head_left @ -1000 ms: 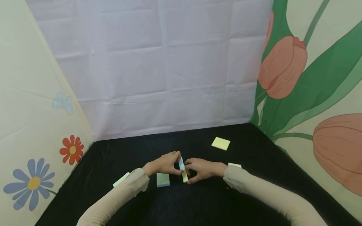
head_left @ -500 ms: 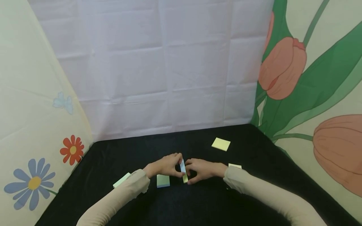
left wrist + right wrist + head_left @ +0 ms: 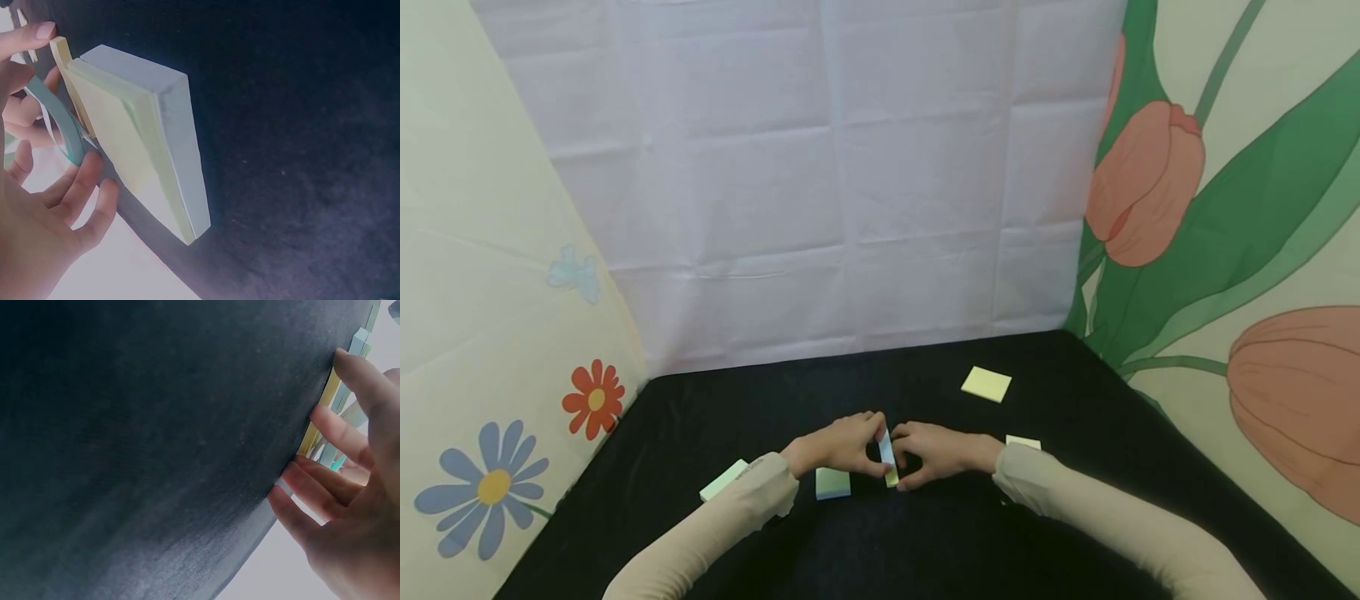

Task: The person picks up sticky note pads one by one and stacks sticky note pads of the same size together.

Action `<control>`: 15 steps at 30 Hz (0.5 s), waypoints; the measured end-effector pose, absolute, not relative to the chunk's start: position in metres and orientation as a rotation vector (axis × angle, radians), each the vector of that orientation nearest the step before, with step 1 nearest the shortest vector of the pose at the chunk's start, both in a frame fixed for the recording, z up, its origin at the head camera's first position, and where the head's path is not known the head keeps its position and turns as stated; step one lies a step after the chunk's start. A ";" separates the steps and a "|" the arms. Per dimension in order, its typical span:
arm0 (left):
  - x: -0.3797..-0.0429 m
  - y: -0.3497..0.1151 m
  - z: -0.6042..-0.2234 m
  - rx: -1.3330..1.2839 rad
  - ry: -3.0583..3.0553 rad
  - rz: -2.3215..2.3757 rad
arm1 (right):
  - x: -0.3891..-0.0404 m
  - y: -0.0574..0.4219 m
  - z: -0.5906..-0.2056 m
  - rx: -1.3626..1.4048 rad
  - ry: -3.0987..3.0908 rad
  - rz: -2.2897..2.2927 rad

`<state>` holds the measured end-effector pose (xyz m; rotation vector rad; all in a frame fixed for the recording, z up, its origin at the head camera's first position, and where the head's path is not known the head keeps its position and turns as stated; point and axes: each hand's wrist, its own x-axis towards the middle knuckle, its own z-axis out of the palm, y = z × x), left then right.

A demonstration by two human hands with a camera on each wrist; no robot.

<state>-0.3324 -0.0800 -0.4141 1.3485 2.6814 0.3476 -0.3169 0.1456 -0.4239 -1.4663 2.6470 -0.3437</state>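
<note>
My left hand [image 3: 842, 442] pinches a light blue sticky note pad [image 3: 886, 448] between thumb and fingers; in the left wrist view this blue-green pad [image 3: 70, 128] looks curved. Just under and beside it is a narrow yellow sticky note pad [image 3: 892, 480]. My right hand [image 3: 942, 450] holds that yellow pad [image 3: 308, 436] from the right, thumb at the near end and fingers along its side. Left of the pair, beneath my left wrist, lies a two-layer stack of sticky notes [image 3: 832, 483], pale green over blue. The left wrist view shows this stack [image 3: 119, 134] close up.
Partly behind the left sleeve lies a pale green pad [image 3: 722, 481]. A yellow sticky note pad [image 3: 987, 384] lies at the back right, and a cream one [image 3: 1024, 441] shows behind the right sleeve. Black cloth [image 3: 880, 550] covers the table.
My left hand has drawn the blue pad slightly nearer to me, so it covers more of the yellow pad. The right hand stays almost still.
</note>
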 end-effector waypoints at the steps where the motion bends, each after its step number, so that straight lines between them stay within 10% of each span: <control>1: -0.332 -0.080 -0.414 1.351 2.682 0.340 | -0.317 0.146 -0.424 -1.464 2.648 -0.347; 15: -0.327 -0.078 -0.416 1.379 2.666 0.301 | -0.314 0.147 -0.423 -1.489 2.649 -0.400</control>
